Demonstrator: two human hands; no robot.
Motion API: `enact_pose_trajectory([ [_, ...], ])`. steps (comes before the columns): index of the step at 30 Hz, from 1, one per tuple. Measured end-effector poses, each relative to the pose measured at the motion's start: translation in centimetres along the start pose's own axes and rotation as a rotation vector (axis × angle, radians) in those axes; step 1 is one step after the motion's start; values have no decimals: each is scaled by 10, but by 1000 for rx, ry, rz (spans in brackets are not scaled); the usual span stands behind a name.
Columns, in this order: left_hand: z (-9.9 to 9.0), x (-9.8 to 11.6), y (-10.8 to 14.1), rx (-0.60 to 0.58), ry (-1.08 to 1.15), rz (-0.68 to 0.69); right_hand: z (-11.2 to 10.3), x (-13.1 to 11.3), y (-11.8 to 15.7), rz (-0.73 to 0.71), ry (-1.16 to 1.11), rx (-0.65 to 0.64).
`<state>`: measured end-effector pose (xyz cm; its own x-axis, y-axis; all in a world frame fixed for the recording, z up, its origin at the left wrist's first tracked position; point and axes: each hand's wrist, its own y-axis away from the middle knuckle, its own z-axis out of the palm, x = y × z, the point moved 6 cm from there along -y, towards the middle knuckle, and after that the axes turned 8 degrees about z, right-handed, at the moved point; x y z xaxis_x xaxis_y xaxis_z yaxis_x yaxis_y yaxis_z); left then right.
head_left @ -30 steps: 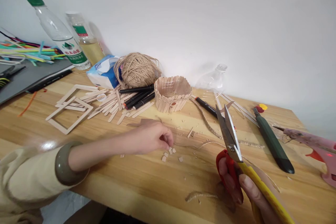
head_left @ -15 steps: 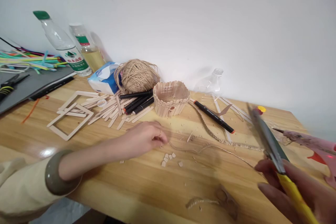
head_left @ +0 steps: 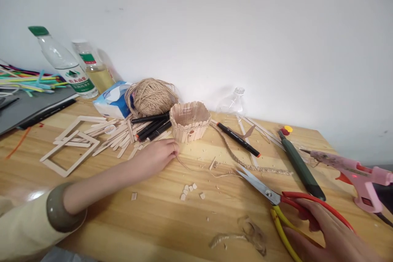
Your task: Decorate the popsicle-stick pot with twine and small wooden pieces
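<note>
Just off the basket's point(head_left: 185, 132) near edge, the left hand point(head_left: 159, 153) pinches twine point(head_left: 223, 175); farther right, the right hand point(head_left: 330, 225) clamps scissors point(head_left: 268, 193), roomy, chip-dotted tabletop point(head_left: 227, 208) between.

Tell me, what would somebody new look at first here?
Probably the shiny metal scissors with one red and one yellow handle, at the lower right in the person's right hand. Next might come the pink plastic glue gun at the far right, then the round ball of brown twine near the white wall, just left of the small basket of pale wooden sticks.
</note>
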<state>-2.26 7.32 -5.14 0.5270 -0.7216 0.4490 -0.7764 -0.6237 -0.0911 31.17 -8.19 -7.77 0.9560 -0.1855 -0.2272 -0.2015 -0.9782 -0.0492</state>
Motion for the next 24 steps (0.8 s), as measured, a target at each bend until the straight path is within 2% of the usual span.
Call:
enact_pose_trajectory([
  [4, -5, 0, 0, 48, 40, -34, 1, -6, -9, -49, -5, -25],
  [9, -13, 6, -2, 124, 145, -32, -8, -26, -8, -100, -23, 48],
  [13, -36, 13, 0, 279, 136, 12, -18, -30, -7, -120, -4, 96],
  [18, -66, 27, -1, 470, -37, 163, -33, -52, -16, -56, -113, 6],
  [21, -69, 31, -13, 425, -193, 178, -45, -63, -28, -2, -69, 89],
  [24, -60, 29, -29, 234, -315, 124, -59, -52, -39, 83, 152, 223],
])
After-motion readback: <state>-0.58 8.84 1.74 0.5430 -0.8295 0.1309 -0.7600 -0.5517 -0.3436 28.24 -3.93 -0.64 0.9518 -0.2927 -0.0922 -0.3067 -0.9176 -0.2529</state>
